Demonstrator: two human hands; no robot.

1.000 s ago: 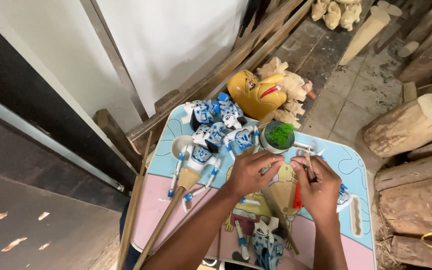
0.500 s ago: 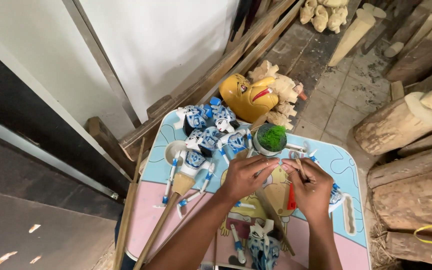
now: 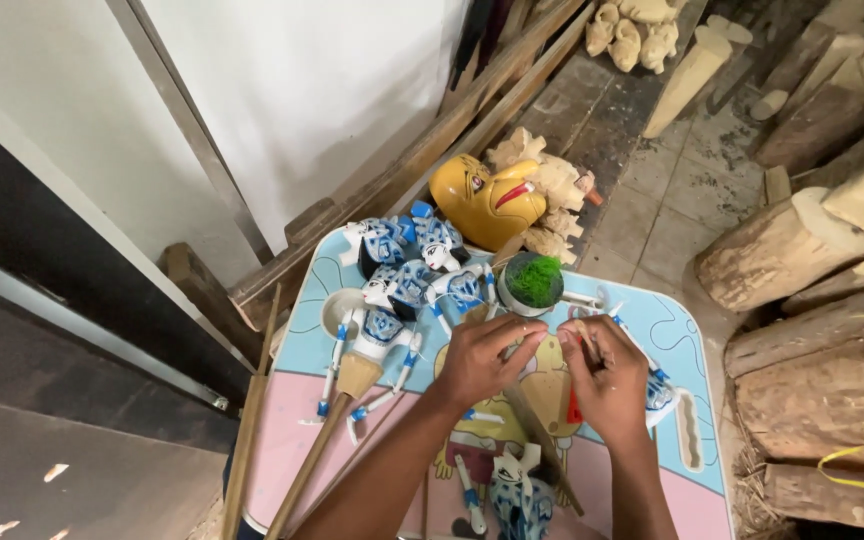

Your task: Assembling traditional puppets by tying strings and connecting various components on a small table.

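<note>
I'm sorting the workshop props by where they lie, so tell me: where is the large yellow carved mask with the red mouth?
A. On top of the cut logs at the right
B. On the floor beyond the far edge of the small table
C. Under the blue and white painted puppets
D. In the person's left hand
B. The large yellow carved mask lies past the small blue and pink table, beside pale unpainted wood carvings, clear of both hands.

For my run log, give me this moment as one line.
left hand: on unpainted puppet piece | right hand: gripping thin tool | green paint cup beyond hands | painted puppets left
</note>
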